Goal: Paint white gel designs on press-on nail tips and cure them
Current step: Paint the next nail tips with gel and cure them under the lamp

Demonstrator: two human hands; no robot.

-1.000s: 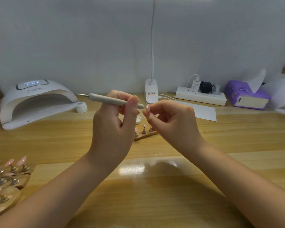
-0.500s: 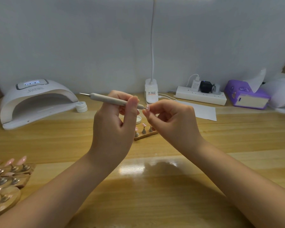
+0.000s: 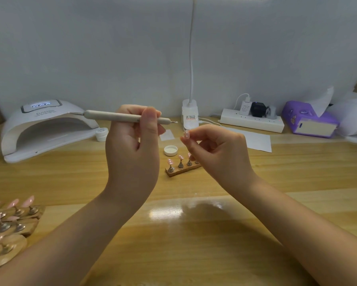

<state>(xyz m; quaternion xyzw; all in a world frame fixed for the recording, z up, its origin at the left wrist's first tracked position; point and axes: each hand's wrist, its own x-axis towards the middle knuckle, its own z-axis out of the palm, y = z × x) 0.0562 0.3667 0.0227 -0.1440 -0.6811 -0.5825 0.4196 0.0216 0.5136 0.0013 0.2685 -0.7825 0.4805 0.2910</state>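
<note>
My left hand [image 3: 132, 153] grips a grey dotting pen [image 3: 113, 116] held level, its fine tip pointing right. My right hand [image 3: 216, 149] pinches a small pale pink nail tip [image 3: 186, 134] between thumb and fingertips, a short gap right of and below the pen tip. Behind my hands a small wooden holder [image 3: 182, 169] carries several pink nail tips on metal stands. A white jar lid [image 3: 170, 150] lies beside it, and a small white gel jar [image 3: 101, 134] stands near the white curing lamp [image 3: 43, 129] at the far left, its display lit.
More wooden holders with pink nail tips [image 3: 10, 219] crowd the near left edge. A desk lamp base [image 3: 190, 118], a white power strip [image 3: 252, 120], a purple tissue box [image 3: 309, 120] and a white sheet of paper [image 3: 256, 139] line the back of the wooden desk.
The pen tip was touching the nail tip. Now my left hand has lifted the pen up and away, and my right hand has dropped slightly, leaving a gap between them.
</note>
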